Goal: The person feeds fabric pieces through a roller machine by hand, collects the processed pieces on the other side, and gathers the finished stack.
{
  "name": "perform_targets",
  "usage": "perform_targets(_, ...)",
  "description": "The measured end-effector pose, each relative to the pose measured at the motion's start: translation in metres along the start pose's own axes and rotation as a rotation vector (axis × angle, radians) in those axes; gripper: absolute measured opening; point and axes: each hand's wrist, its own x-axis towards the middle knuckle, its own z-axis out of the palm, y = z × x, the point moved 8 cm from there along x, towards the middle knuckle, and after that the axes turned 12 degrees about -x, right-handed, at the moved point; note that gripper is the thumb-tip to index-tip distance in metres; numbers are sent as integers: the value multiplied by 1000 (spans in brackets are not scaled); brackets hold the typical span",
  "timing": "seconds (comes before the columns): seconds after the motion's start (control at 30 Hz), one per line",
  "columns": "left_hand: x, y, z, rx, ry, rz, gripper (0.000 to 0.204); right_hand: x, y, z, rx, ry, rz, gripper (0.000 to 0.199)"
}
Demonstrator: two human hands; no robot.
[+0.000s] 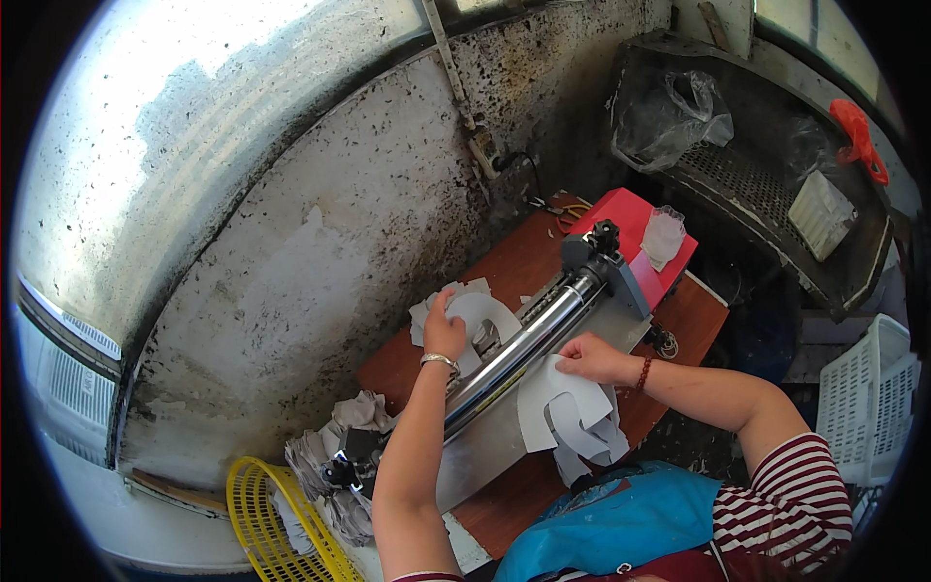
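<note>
I observe cut white pieces [582, 396] at the lower centre of the frame, lying on the near side of a polished metal roller [521, 355]. The right hand [598, 360] pinches their upper edge between thumb and fingertips. The left hand [445, 333] is at the left edge of a curved white piece [488, 307] beyond the roller, left of centre; its fingers are partly hidden, so I cannot tell how firmly it grips.

Handling, in my judgement: light, thin, pliable yet holding a flat shape; likely to crease or slide layer on layer. A broad edge is the sound hold; the narrow curved strips would probably bend.

Materials: outlines are rounded, with deep notches; surfaces look matt. The roller is smooth and shiny, the metal plate [482, 458] duller, the red housing [626, 215] glossy. The wall [291, 276], upper left, is flaking and speckled. The yellow basket [236, 495], lower left, is perforated plastic.
</note>
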Motion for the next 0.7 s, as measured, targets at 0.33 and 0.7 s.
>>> perform_targets(0.33, -17, 35, -5, 193, 0, 162, 44, -11, -18, -13, -221, 252, -118, 19)
perform_targets(0.7, -20, -17, 58, 385, -634, -4, 23, -7, -42, -4, -339, 272, -171, 20)
